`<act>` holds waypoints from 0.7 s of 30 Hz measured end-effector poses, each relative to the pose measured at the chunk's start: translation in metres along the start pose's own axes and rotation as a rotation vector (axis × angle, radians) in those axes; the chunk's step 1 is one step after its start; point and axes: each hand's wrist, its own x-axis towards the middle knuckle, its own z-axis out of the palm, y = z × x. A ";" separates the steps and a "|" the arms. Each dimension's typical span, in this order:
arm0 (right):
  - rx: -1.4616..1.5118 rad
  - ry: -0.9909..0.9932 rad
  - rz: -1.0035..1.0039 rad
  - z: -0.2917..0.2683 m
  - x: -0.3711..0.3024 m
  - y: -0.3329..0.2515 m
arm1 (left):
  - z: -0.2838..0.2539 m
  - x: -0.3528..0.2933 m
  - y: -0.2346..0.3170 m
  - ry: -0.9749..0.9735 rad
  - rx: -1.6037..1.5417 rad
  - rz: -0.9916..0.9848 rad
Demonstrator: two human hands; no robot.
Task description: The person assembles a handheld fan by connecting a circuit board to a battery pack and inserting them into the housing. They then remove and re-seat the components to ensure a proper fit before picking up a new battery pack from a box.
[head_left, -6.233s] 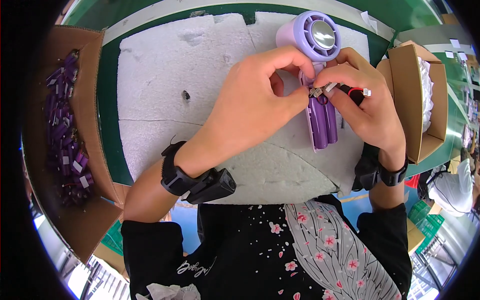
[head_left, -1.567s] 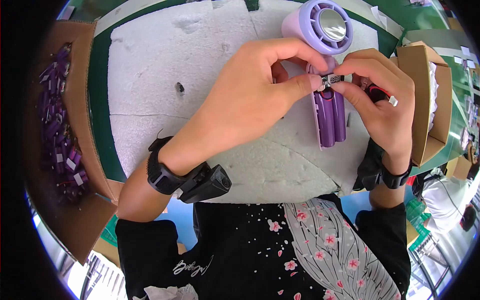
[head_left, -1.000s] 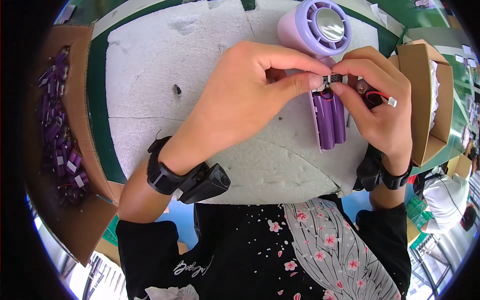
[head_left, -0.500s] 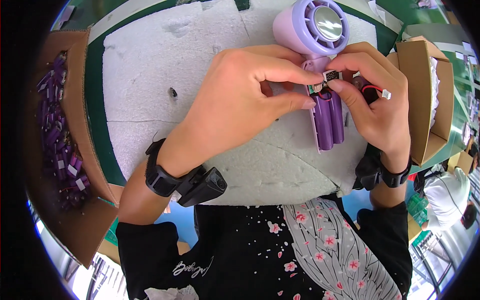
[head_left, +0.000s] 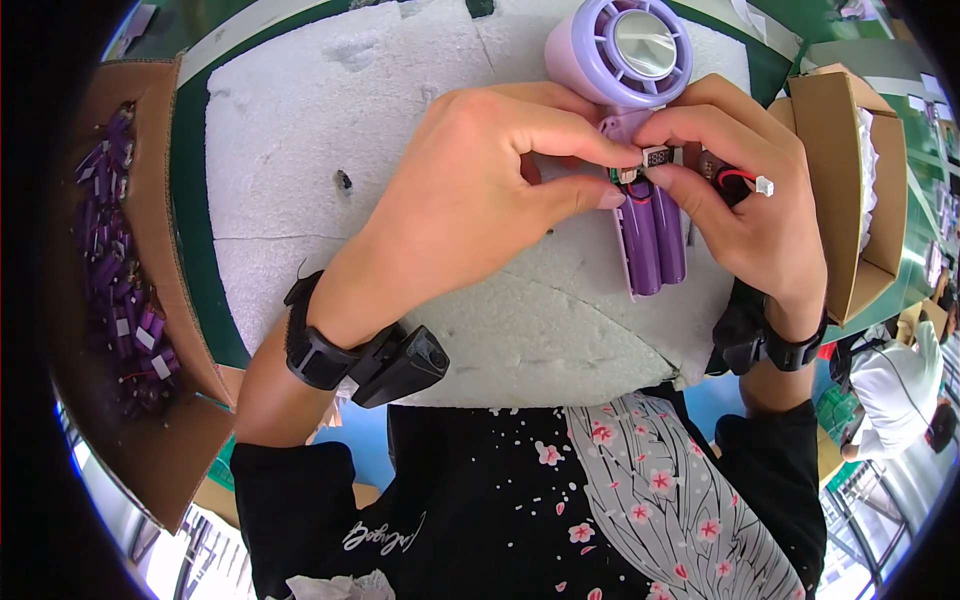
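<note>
A lilac handheld fan (head_left: 632,118) lies with its handle opened, showing two purple battery cells (head_left: 655,243) side by side. Just above the cells sits a small green circuit board (head_left: 627,175) with wires. My left hand (head_left: 470,190) is closed around the handle's left side, index fingertip and thumb at the board's edge; its other fingers are partly hidden. Between the thumb and index finger of my right hand (head_left: 750,180) is a small black-and-white display module (head_left: 657,156). A red wire with a white connector (head_left: 764,186) sticks out by my right palm, its other end partly hidden.
White foam sheets (head_left: 290,130) cover the green work surface. An open cardboard box at left holds many purple battery packs (head_left: 115,270). Another cardboard box (head_left: 835,190) stands at right. A dark scrap (head_left: 344,180) lies on the foam. One person (head_left: 895,385) is at far right.
The fan and both hands have shifted slightly left and up. The display module is tilted differently between my right fingertips.
</note>
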 end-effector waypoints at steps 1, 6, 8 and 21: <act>0.000 0.006 0.003 0.001 0.000 0.000 | 0.000 0.000 0.000 -0.004 0.005 -0.003; 0.010 0.020 0.037 0.000 0.001 0.000 | -0.001 0.001 -0.001 -0.007 0.006 0.000; 0.014 0.021 0.052 -0.002 0.001 0.001 | -0.002 0.001 -0.002 -0.006 0.001 0.006; 0.021 -0.021 0.014 0.000 0.000 0.003 | -0.002 0.003 -0.005 -0.039 -0.021 -0.020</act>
